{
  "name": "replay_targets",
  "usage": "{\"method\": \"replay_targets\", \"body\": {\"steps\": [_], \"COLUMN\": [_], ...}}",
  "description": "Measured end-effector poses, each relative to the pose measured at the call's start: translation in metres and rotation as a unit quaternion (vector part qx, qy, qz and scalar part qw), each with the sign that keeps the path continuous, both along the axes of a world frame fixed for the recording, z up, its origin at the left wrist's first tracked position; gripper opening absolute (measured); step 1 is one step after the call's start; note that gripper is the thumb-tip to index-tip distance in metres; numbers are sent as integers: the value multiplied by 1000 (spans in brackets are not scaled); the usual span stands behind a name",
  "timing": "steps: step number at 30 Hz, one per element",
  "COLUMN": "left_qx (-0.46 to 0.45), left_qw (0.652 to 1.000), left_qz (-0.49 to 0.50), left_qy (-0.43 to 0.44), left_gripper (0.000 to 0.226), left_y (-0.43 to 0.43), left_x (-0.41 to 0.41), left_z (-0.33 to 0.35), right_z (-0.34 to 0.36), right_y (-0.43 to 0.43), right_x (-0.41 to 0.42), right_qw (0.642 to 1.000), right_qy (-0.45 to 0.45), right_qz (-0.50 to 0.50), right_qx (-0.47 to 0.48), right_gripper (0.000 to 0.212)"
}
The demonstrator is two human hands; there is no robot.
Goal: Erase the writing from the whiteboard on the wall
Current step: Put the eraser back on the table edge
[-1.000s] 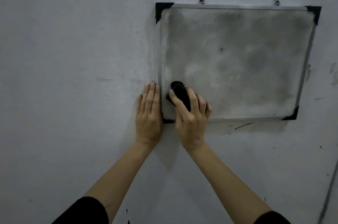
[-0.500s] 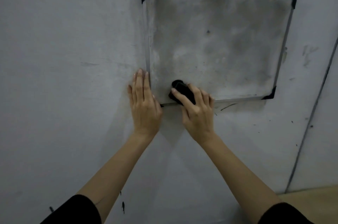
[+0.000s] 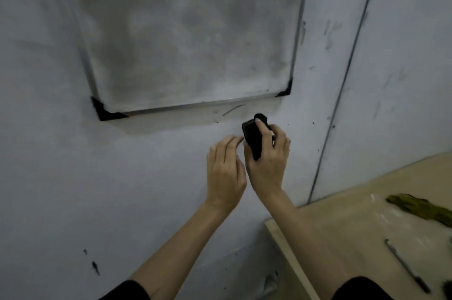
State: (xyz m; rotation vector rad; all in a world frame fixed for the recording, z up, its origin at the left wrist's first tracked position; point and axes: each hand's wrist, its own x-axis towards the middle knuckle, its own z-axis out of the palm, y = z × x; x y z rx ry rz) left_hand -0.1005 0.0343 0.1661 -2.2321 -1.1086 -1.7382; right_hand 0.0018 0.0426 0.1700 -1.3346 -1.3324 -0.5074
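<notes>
Overhead, the whiteboard hangs rigid and smeared grey at eleven o'clock. At its five o'clock, the right hand grips the eraser, probably light and stiff, by its sides. The left hand curls its fingers beside it, contact unclear.

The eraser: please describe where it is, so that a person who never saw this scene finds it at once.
Find the smudged whiteboard on the wall. Below its lower right corner, the right hand grips the eraser, a black block. Unlike the green cloth and thin dark tool on the table, it is chunky, black and held.
</notes>
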Motion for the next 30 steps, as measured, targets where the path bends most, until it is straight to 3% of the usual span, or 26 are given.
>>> {"method": "replay_targets", "body": {"steps": [7,10,15,23,30], "left_qx": [-209,-334,-444,-518,-541], "left_qw": [970,922,844,776,758], "left_qz": [-54,-72,-68,-64,-54], "left_qy": [111,181,293,354,359], "left_gripper": [46,56,62,62,66], "left_y": [-8,-12,-16,-13,-10], "left_x": [58,74,87,95,98], "left_z": [-96,-128,-162,-196,-209], "right_z": [-116,-162,-212,-255,-270], "right_y": [-21,-26,-34,-29,-18], "right_x": [67,93,122,143,147], "right_qw": [988,973,935,868,813], "right_qy": [13,24,46,40,-27], "right_qz": [-5,17,25,8,14], "right_qx": [-154,-227,-351,-495,-582], "right_gripper": [66,73,80,57,47]}}
